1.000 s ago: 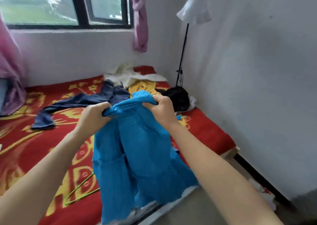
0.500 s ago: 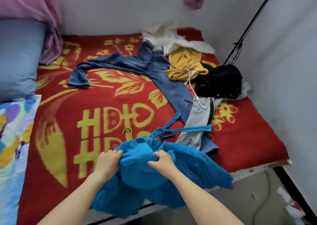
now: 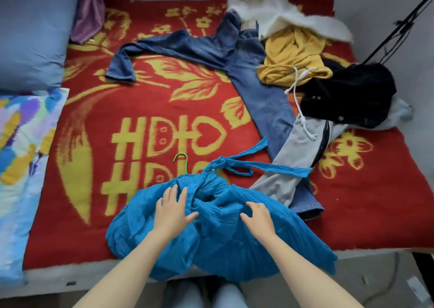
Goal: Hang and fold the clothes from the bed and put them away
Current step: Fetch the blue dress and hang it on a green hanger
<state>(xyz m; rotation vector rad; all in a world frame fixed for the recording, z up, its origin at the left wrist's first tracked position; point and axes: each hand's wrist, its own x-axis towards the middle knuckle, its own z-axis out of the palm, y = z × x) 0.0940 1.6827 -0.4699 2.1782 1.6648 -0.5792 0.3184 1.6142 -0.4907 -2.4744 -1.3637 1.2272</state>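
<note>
A bright blue pleated garment (image 3: 218, 239) lies bunched at the near edge of the bed, its straps trailing to the right. My left hand (image 3: 172, 210) rests flat on its upper left part, fingers spread. My right hand (image 3: 258, 217) hovers at or lightly touches the cloth on the right, fingers loosely bent and holding nothing. The hook of a green hanger (image 3: 181, 159) sticks out from under the garment's far edge. Further back lie blue jeans (image 3: 234, 56), a yellow top (image 3: 291, 56), a black garment (image 3: 350, 94), grey trousers (image 3: 296, 152) and a white garment (image 3: 279, 9).
The bed carries a red blanket with yellow patterns (image 3: 145, 110). A blue pillow (image 3: 30, 30) and a multicoloured pillow (image 3: 21, 157) sit along the left side. A black lamp stand (image 3: 399, 28) leans by the right wall. Bare floor shows below the bed edge.
The blue garment was held up in both hands, then lowered onto the bed. Both hands have let go of it and now lie spread on top. My view has tilted down.
</note>
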